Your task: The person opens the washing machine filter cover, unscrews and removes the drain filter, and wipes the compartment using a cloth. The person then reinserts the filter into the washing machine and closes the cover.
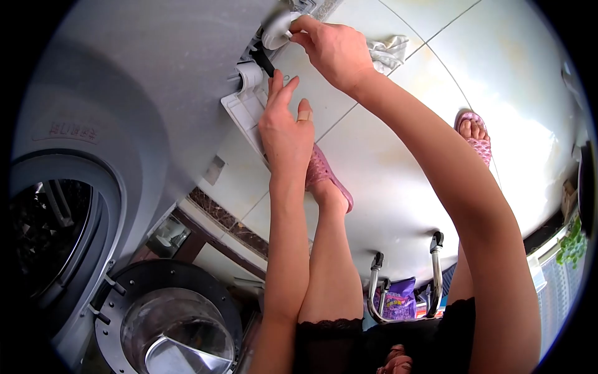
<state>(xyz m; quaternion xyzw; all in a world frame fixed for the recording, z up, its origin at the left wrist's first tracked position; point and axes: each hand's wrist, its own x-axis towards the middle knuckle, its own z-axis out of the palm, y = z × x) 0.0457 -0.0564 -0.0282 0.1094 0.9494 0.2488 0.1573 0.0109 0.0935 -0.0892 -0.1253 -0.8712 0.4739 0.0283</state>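
My right hand (336,53) pinches the edge of a round, pale grey cap (276,30) at the low opening in the washing machine (149,68). The cap is partly blurred. Just below it a short black hose (262,61) sticks out of the opening. The fingers of my left hand (286,128) are stretched and apart, with the fingertips close to the hose's end; whether they touch it I cannot tell. A plaster is wrapped around its thumb. Beneath this hand lies a white flap panel (246,115), partly covered by the hand.
The machine's round door (168,318) hangs open at lower left. A crumpled pale cloth (389,53) lies on the tiled floor (405,149). My feet wear pink slippers (325,171). Chrome legs of a seat (436,268) and a purple packet (398,299) are beneath me.
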